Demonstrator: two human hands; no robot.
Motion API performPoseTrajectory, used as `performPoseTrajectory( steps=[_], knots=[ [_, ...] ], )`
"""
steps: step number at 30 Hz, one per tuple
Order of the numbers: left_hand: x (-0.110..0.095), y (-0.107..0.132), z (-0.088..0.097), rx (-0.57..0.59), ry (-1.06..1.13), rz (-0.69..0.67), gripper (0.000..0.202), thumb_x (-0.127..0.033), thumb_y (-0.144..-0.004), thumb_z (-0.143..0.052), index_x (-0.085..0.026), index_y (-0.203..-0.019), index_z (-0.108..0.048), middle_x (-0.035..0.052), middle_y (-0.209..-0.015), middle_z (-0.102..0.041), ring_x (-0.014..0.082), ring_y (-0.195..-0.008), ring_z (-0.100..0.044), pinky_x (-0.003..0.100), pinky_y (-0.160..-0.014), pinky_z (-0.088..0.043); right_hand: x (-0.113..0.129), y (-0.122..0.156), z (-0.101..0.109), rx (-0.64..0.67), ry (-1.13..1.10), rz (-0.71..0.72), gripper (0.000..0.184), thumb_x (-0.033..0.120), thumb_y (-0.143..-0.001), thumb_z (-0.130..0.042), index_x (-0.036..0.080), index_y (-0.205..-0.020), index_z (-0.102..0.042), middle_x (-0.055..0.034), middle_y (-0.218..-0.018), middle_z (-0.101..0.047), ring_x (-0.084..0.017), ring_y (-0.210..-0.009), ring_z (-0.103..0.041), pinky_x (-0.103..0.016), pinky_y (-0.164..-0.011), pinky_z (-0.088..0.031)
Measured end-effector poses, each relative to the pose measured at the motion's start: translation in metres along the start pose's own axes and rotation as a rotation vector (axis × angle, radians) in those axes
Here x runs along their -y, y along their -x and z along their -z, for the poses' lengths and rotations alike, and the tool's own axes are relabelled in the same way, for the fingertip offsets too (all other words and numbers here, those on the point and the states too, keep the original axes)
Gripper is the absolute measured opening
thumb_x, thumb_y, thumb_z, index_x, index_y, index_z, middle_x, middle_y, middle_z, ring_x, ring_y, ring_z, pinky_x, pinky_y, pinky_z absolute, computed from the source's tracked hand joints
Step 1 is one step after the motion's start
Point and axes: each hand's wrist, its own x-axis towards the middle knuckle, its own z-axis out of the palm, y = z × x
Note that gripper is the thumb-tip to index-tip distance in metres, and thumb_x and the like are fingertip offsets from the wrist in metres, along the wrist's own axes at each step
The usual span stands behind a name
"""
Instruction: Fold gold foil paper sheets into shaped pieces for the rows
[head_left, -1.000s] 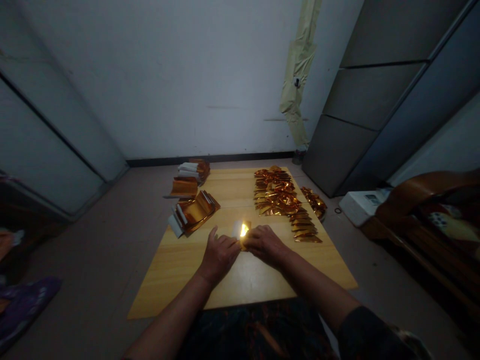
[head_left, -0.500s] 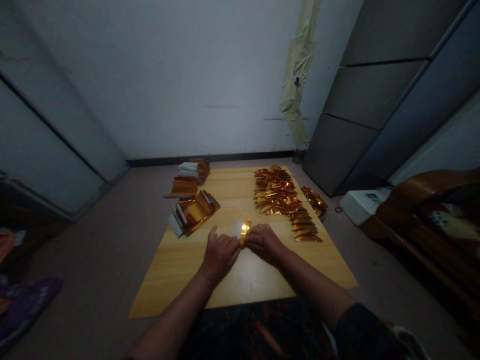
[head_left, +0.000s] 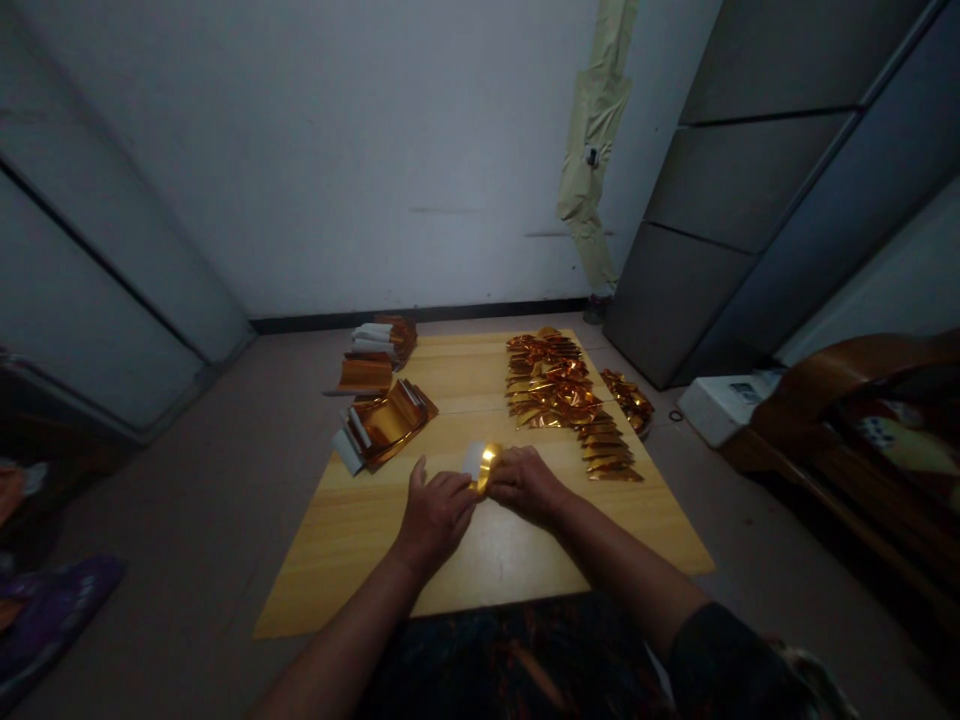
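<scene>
Between my two hands, over the middle of a light wooden board, is a small sheet of gold foil paper with a pale side showing. My left hand grips its near left edge with the fingertips, thumb raised apart. My right hand pinches the right side of the sheet, fingers closed. Left of them lie gold foil sheets in a loose, curled stack. On the right sit rows of folded gold foil pieces, with a shorter row nearer me.
More curled sheets lie at the board's far left corner. Beyond its right edge a container of folded foil pieces stands on the floor. A white box and wooden furniture are to the right. A wall is ahead.
The gold foil sheet now bends more between my hands, its gold side curling toward my left fingers. My left hand has shifted slightly left.
</scene>
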Motion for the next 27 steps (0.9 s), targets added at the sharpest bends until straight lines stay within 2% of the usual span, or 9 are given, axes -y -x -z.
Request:
performPoseTrajectory(
  steps=[5, 9, 12, 15, 21, 27],
  knots=[
    [0.000, 0.007, 0.005, 0.071, 0.035, 0.025, 0.027, -0.019, -0.086, -0.056, -0.031, -0.107, -0.067, 0.0029, -0.113, -0.071, 0.0238, -0.107, -0.061, 0.064, -0.110, -0.017, 0.006, -0.004, -0.002, -0.001, -0.035, -0.106, 0.017, 0.031, -0.090, -0.058, 0.023, -0.083, -0.072, 0.0000, -0.086, -0.062, -0.015, -0.082, -0.050, -0.027, -0.073, -0.028],
    [0.003, 0.010, 0.005, 0.096, 0.024, 0.026, 0.035, -0.018, -0.084, -0.056, -0.032, -0.115, -0.066, 0.0040, -0.117, -0.069, 0.0262, -0.114, -0.056, 0.061, -0.107, -0.026, 0.013, -0.008, -0.005, 0.000, -0.034, -0.228, 0.014, 0.027, -0.087, -0.057, 0.020, -0.081, -0.068, 0.0000, -0.084, -0.060, -0.015, -0.080, -0.049, -0.026, -0.069, -0.025],
    [0.004, 0.009, 0.005, 0.121, 0.052, 0.007, 0.037, -0.017, -0.085, -0.054, -0.029, -0.117, -0.066, 0.0055, -0.115, -0.069, 0.0235, -0.110, -0.058, 0.052, -0.103, -0.035, 0.018, -0.012, -0.007, -0.006, -0.019, -0.313, 0.013, 0.023, -0.084, -0.056, 0.019, -0.075, -0.064, 0.0001, -0.081, -0.059, -0.014, -0.077, -0.048, -0.027, -0.067, -0.024],
    [0.004, 0.008, 0.006, 0.123, 0.089, -0.010, 0.036, -0.015, -0.086, -0.051, -0.027, -0.116, -0.066, 0.0063, -0.113, -0.069, 0.0207, -0.104, -0.061, 0.047, -0.101, -0.039, 0.019, -0.015, -0.008, -0.007, -0.016, -0.367, 0.013, 0.020, -0.081, -0.057, 0.019, -0.069, -0.061, 0.0010, -0.078, -0.058, -0.013, -0.072, -0.047, -0.027, -0.066, -0.023],
    [0.002, 0.010, 0.007, 0.087, 0.095, -0.012, 0.035, -0.017, -0.084, -0.053, -0.026, -0.117, -0.065, 0.0061, -0.114, -0.071, 0.0238, -0.107, -0.061, 0.050, -0.101, -0.037, 0.020, -0.020, -0.010, 0.018, 0.009, -0.421, 0.014, 0.023, -0.080, -0.059, 0.019, -0.067, -0.061, 0.0000, -0.078, -0.059, -0.014, -0.073, -0.049, -0.028, -0.067, -0.023],
    [-0.001, 0.011, 0.008, 0.094, 0.107, 0.020, 0.036, -0.018, -0.083, -0.054, -0.024, -0.118, -0.062, 0.0063, -0.113, -0.071, 0.0239, -0.108, -0.060, 0.048, -0.100, -0.037, 0.024, -0.020, -0.005, 0.026, -0.023, -0.442, 0.012, 0.022, -0.077, -0.061, 0.019, -0.066, -0.060, 0.0002, -0.078, -0.060, -0.014, -0.075, -0.050, -0.028, -0.068, -0.024]
  ],
)
